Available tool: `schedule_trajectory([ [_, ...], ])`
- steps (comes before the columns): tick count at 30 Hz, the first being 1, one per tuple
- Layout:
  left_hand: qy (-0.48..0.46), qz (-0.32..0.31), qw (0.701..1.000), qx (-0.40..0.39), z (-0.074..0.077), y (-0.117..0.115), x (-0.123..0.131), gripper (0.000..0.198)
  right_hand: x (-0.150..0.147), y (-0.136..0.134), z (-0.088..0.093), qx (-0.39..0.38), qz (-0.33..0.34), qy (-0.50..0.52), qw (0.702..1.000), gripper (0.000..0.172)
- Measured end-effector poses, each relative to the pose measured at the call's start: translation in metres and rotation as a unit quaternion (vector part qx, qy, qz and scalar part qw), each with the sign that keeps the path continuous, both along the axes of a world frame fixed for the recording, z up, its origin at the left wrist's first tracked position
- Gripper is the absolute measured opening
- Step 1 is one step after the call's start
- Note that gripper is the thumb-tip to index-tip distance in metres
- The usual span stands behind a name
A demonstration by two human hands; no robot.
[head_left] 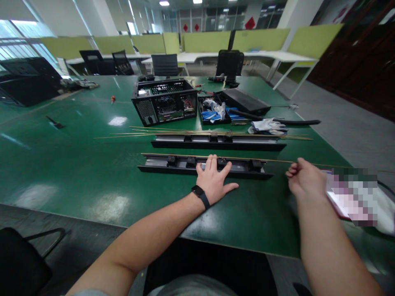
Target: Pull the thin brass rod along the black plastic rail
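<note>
My left hand (pixel 212 181), with a black watch on its wrist, lies with fingers spread on the nearer black rail (pixel 163 169). Several dark blocks sit along that rail's channel. A thin brass-coloured rod (pixel 274 160) runs lengthwise along the back of this rail and reaches past its right end. My right hand (pixel 304 176) is closed around the rod, to the right of the rail. Parallel and farther back is a second black rail (pixel 216 145), with several more thin rods (pixel 142 133) lying along its rear side.
Behind the rails on the green table (pixel 77 164) stand an open black computer case (pixel 165 102) and a black tray with gloves (pixel 212 111). A black panel (pixel 243 100), more gloves (pixel 268 126) and a black tube are at back right. A partly blurred item (pixel 352 197) lies right.
</note>
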State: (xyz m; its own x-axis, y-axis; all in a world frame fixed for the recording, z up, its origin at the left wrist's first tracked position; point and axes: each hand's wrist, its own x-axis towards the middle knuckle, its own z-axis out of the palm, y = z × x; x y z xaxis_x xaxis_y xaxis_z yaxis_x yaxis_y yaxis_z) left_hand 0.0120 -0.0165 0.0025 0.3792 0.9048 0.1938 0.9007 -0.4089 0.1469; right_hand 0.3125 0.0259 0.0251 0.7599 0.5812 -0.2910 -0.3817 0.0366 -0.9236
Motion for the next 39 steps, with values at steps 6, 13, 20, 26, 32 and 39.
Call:
schedule_trajectory([
  [6,-0.004,0.0,1.0,0.004,-0.001,0.0,0.0,0.085,-0.005,0.003,-0.009,0.023,0.09,0.001,0.996,0.027],
  [13,0.003,0.0,1.0,-0.004,0.002,0.0,0.0,0.085,0.009,0.004,-0.004,0.01,-0.004,-0.003,1.0,0.029],
  [20,-0.002,0.001,1.0,-0.007,0.0,0.0,0.001,0.084,0.007,0.004,-0.005,0.016,-0.007,-0.014,1.0,0.03],
  [26,0.001,0.001,1.0,-0.01,-0.001,0.001,0.001,0.085,0.009,0.004,-0.009,0.011,-0.006,-0.018,1.0,0.029],
  [32,-0.001,0.0,1.0,-0.003,0.001,0.0,0.001,0.084,0.009,0.003,-0.009,-0.001,-0.01,-0.018,1.0,0.025],
  [39,0.001,0.003,1.0,-0.014,0.004,-0.001,0.001,0.084,0.019,0.004,-0.016,0.001,-0.014,-0.016,1.0,0.018],
])
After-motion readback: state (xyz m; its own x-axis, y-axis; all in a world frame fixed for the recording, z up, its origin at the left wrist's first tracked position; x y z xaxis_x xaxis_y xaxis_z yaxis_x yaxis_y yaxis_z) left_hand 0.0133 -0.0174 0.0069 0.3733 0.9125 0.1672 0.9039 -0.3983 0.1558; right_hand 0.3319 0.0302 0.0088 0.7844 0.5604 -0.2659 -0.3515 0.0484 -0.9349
